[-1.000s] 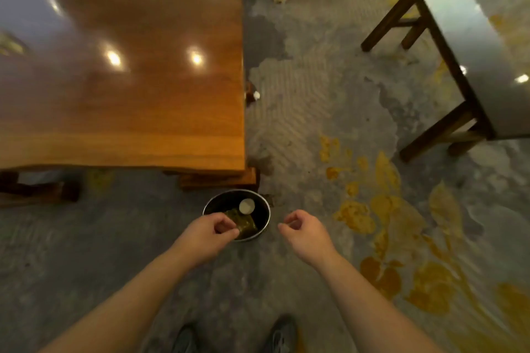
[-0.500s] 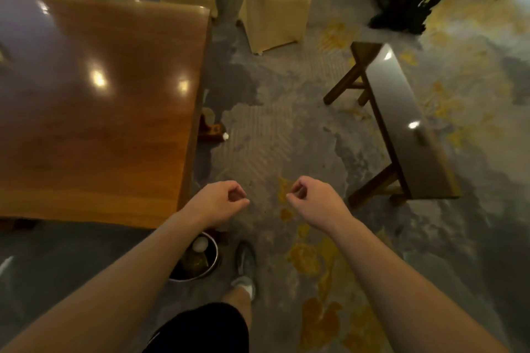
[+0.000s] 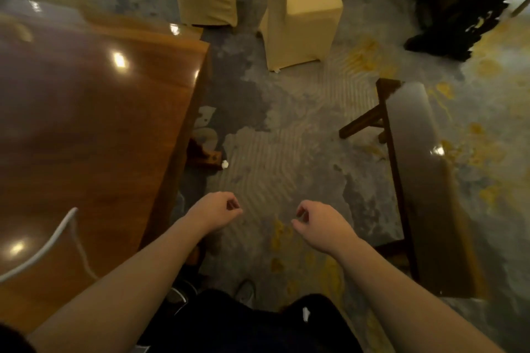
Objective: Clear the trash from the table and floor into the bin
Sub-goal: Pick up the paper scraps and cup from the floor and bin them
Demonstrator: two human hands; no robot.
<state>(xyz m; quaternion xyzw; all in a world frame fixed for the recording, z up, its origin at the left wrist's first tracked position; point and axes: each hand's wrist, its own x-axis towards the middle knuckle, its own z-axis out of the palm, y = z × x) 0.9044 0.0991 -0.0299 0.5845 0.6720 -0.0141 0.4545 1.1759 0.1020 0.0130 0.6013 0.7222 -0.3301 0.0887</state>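
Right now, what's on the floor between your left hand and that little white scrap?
Only bare patterned carpet in the head view, between the left hand and the white scrap.

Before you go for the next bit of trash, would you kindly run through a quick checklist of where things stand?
1. Left hand free: ok, loosely curled, nothing visible in it.
2. Right hand free: ok, likewise.
3. Next target spotted: ok, small white scrap on the carpet beside the table foot.
4. Path to it: ok, bare carpet between hands and scrap.
5. Table cleared: not ok, a white cord lies on it.
6. Bin position: cannot tell, out of view.
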